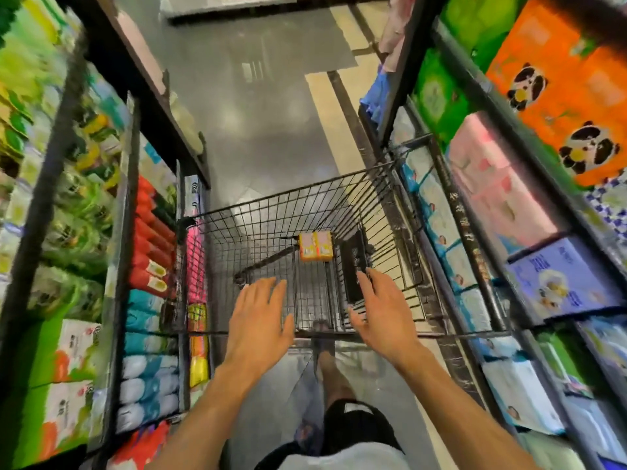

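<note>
Looking down a narrow shop aisle from head height. A black wire shopping cart stands on the grey, glossy floor, filling most of the gap between the two shelf runs.

The left hand and right hand are stretched forward over the cart's rear rim. Each grip is wide, with the fingers straight and spread, and holds nothing. Whether the palms touch the rim cannot be told.

Inside the cart, an orange-and-yellow box lies on the wire bottom near the middle. A flat black item lies just beside it, under the fingertips of the right hand.

The left shelving carries green packs above and stacked red packs, with blue-and-white packs lower down. The right shelving carries orange packs printed with pandas, pink packs and blue boxes. All labels are too blurred to read.

A pale strip runs along the floor on the right side of the aisle. Below the cart's rear rim show the person's bare leg and dark shorts.
</note>
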A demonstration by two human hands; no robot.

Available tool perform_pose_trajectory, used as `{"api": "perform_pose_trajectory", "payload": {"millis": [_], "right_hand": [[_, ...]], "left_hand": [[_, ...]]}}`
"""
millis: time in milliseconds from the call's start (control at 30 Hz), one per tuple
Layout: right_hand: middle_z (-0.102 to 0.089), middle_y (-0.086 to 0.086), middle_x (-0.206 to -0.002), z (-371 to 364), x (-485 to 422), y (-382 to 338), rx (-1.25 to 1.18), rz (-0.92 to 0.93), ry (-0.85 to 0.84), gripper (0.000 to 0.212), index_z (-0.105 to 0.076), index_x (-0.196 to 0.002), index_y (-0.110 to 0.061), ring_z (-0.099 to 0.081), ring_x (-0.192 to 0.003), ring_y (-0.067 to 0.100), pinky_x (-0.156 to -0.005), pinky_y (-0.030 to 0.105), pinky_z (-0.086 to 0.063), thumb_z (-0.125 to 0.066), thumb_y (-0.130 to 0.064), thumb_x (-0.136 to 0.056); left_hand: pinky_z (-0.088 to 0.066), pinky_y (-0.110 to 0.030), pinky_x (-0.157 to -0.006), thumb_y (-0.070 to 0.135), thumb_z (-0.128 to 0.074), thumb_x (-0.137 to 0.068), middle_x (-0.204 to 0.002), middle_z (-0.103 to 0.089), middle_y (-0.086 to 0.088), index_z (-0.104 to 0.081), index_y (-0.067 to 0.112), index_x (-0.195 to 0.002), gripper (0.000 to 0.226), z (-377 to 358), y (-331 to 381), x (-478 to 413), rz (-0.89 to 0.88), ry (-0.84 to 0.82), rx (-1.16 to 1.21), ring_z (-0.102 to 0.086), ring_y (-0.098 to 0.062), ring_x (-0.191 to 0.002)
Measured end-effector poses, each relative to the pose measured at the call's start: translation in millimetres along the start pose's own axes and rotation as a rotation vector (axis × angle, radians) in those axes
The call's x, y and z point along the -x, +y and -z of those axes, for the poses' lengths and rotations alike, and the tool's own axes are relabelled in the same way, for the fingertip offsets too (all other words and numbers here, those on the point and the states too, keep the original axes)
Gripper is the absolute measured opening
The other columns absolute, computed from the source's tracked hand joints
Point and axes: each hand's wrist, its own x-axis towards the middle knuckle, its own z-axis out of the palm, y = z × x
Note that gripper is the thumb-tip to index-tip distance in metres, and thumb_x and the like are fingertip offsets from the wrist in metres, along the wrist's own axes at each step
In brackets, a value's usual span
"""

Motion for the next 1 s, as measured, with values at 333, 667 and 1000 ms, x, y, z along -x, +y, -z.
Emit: {"api": "perform_pose_trajectory", "payload": {"millis": [333,667,1000], "right_hand": [[-0.041,0.017,-0.159,-44,-169,27,-0.034,0.047,-0.211,0.084,-0.037,-0.157,-0.007,-0.037,-0.148,0.037,-0.122,0.05,-0.036,-0.069,-0.049,-0.092],[-0.045,0.021,-0.15,-144,-289,55,-0.08,0.012,-0.363,0.084,-0.036,-0.155,-0.005,-0.041,-0.142,0.039,-0.118,0.05,-0.04,-0.074,-0.043,-0.09],[-0.022,0.028,-0.165,-254,-361,72,-0.136,-0.037,-0.541,0.108,-0.018,-0.161,0.005,-0.018,-0.155,0.043,-0.13,0.048,-0.016,-0.084,-0.033,-0.084]], "left_hand": [[-0.03,-0.051,-0.122,0.045,-0.058,-0.094,-0.152,-0.044,-0.013,-0.04,0.013,-0.151,0.068,-42,-31,-171,0.039,-0.255,-0.024,-0.039,-0.031,-0.143],[-0.039,-0.052,-0.114,0.041,-0.063,-0.092,-0.146,-0.048,-0.015,-0.043,0.013,-0.148,0.066,-155,-61,-290,0.049,-0.449,-0.018,-0.045,-0.036,-0.134],[-0.03,-0.048,-0.118,0.047,-0.058,-0.095,-0.165,-0.019,-0.013,-0.011,0.02,-0.163,0.087,-293,-98,-361,0.02,-0.627,0.014,-0.022,-0.033,-0.151]]}}
